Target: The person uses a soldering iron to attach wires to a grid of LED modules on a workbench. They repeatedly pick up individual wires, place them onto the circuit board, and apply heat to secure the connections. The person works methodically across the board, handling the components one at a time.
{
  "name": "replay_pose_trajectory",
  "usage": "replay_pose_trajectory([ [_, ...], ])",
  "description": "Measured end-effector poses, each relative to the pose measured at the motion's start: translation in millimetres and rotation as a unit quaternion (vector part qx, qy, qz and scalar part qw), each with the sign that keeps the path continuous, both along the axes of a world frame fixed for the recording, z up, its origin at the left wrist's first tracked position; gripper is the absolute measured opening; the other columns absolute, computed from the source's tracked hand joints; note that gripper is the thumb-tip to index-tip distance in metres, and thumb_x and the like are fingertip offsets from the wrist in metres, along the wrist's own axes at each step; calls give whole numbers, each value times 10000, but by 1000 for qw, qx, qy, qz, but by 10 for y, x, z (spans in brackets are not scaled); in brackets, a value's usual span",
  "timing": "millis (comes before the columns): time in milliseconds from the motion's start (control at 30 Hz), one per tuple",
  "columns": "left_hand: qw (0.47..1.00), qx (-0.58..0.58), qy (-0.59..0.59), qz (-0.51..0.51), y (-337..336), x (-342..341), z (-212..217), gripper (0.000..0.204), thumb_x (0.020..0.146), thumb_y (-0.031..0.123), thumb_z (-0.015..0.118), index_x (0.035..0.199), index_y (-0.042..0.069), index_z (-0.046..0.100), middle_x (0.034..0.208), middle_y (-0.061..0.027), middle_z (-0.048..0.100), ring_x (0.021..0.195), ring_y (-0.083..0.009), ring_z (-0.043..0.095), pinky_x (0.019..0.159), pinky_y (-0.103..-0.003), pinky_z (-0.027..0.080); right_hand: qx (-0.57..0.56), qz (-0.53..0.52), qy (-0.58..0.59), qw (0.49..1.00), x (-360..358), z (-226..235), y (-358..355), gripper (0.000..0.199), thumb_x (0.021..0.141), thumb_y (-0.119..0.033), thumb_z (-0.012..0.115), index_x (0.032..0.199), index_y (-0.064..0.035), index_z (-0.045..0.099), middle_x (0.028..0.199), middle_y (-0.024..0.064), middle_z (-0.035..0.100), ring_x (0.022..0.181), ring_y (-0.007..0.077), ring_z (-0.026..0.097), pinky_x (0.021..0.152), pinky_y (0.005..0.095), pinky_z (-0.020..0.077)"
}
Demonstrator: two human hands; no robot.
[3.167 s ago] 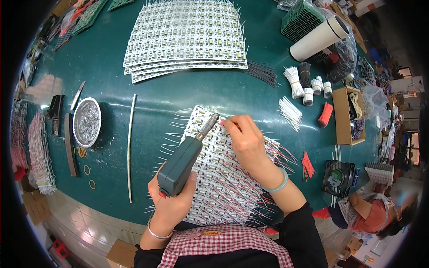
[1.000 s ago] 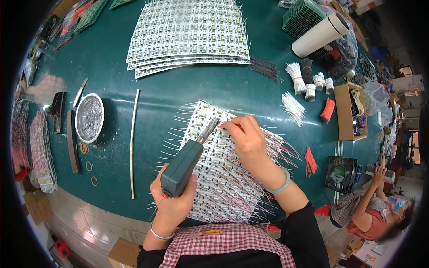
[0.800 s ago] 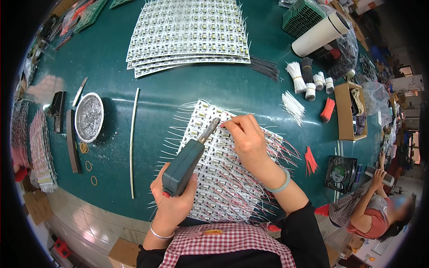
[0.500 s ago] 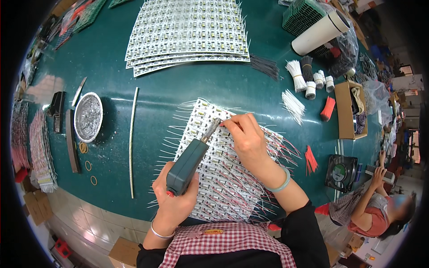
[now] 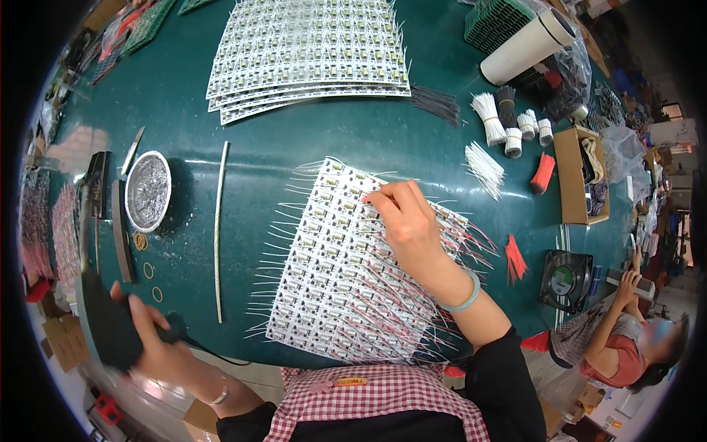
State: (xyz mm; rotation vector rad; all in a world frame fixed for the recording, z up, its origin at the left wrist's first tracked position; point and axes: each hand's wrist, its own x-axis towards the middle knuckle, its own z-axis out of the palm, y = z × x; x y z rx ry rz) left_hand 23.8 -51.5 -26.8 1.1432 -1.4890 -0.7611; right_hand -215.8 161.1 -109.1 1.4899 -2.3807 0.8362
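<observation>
At the lower left, my left hand (image 5: pixel 166 350) is wrapped round the grip of a dark green soldering gun (image 5: pixel 110 324), blurred by motion and raised near the table's left front edge. My right hand (image 5: pixel 412 228) rests over the upper part of a white circuit board panel (image 5: pixel 309 280). Its thumb and forefinger pinch what looks like a red wire (image 5: pixel 366 199); only a small red bit shows. Thin white wires stick out along the panel's left side, and red and white ones cover its right part.
A round bowl (image 5: pixel 148 193) of silvery scraps stands at left, near rubber bands (image 5: pixel 149 270) and a thin rod (image 5: pixel 221 232). Stacked panels (image 5: pixel 309 51) lie at the back. Wire bundles (image 5: pixel 489 121), a carton (image 5: pixel 582 177) and a fan (image 5: pixel 565 280) line the right; a co-worker (image 5: pixel 618 353) sits beyond.
My left hand has carried the soldering gun from the panel's top out to the lower left. My right hand stays at nearly the same spot, fingers still pinched.
</observation>
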Motion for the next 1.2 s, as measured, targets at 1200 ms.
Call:
replay_pose_trajectory([
  [1200,887,226,-79,-395,872,-350,-349,120,785,-13,712,889,-35,657,758,-58,616,631,-102,554,564,-265,438,2,1,-41,999,261,34,13,237,728,61,649,965,49,660,913,121,568,819,269,572,713,358,490],
])
